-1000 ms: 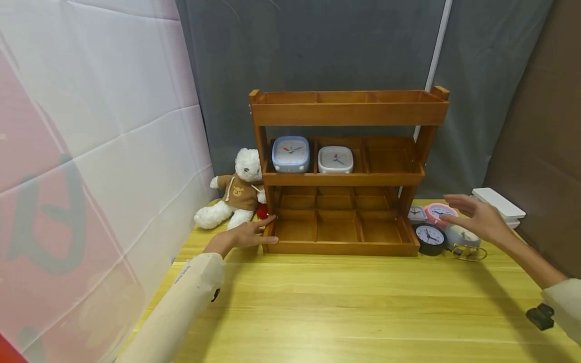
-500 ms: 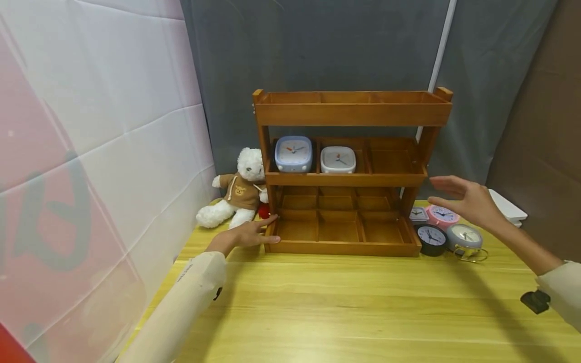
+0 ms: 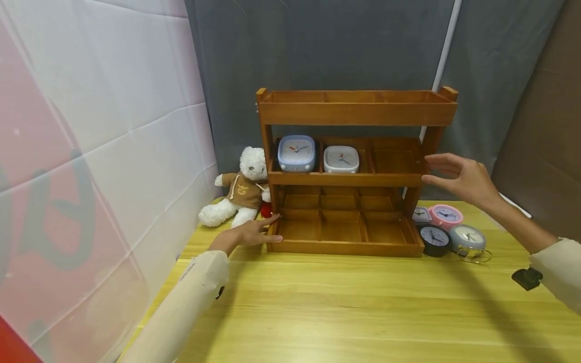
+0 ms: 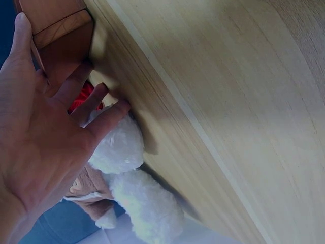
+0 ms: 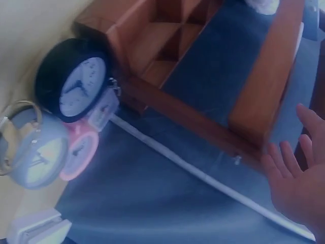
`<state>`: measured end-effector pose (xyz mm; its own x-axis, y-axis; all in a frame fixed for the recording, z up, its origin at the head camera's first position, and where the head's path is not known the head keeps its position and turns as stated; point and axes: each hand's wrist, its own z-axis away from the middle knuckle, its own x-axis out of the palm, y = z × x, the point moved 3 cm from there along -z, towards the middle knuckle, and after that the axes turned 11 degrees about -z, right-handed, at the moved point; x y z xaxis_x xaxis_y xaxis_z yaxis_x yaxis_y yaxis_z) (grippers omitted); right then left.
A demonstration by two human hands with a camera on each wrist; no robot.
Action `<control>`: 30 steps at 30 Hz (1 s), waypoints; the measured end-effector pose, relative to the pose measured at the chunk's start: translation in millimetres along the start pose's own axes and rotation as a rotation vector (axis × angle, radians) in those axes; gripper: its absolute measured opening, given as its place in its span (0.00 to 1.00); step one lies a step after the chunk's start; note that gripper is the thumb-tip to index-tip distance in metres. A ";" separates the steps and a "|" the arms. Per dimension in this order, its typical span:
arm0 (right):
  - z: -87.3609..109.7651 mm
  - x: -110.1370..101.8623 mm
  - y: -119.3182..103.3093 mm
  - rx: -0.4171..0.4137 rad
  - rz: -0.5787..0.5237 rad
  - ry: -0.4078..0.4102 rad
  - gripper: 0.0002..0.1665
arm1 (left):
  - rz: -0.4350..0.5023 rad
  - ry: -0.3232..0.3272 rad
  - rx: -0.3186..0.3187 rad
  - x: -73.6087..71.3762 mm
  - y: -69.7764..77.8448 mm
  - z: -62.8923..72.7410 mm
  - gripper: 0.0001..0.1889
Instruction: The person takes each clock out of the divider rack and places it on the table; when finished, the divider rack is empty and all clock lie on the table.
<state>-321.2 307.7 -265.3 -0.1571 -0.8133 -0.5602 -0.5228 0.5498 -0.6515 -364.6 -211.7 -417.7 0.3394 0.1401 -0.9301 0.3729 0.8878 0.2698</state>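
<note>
A three-tier wooden shelf rack (image 3: 358,115) stands on the table. My left hand (image 3: 248,234) touches its lower left corner with extended fingers; in the left wrist view the thumb lies near the wood and the other fingers spread beside it. My right hand (image 3: 472,181) is raised at the right end of the middle tier, thumb and fingers parted, holding nothing. In the right wrist view its fingertips come close to the rack's side. A blue alarm clock (image 3: 296,153) and a white alarm clock (image 3: 341,159) occupy the middle tier's left and centre compartments.
Right of the rack are a black clock (image 3: 434,239), a pink clock (image 3: 447,216), a grey clock (image 3: 467,238) and a small square clock (image 3: 421,214). A white teddy bear (image 3: 242,189) in a brown hoodie sits at the left. White boxes (image 5: 38,229) lie further right.
My right hand has risen from over the clocks and moved left to the rack's middle tier. The left hand stays on the corner. The head view has shifted slightly.
</note>
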 end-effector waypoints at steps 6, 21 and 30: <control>-16.4 11.4 -20.2 0.002 -0.003 -0.033 0.31 | 0.001 0.002 0.007 -1.0 0.4 1.5 0.48; -65.9 65.1 -52.3 -0.061 -0.120 -0.116 0.31 | -0.008 0.014 0.022 -1.8 0.7 2.0 0.47; -90.8 97.7 -60.5 -0.025 -0.161 -0.176 0.32 | 0.000 0.012 0.019 -2.0 2.3 2.0 0.46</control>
<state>-381.0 177.7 -234.2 0.0777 -0.8432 -0.5319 -0.5498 0.4088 -0.7284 -362.6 -210.8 -414.7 0.3288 0.1452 -0.9332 0.3897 0.8792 0.2741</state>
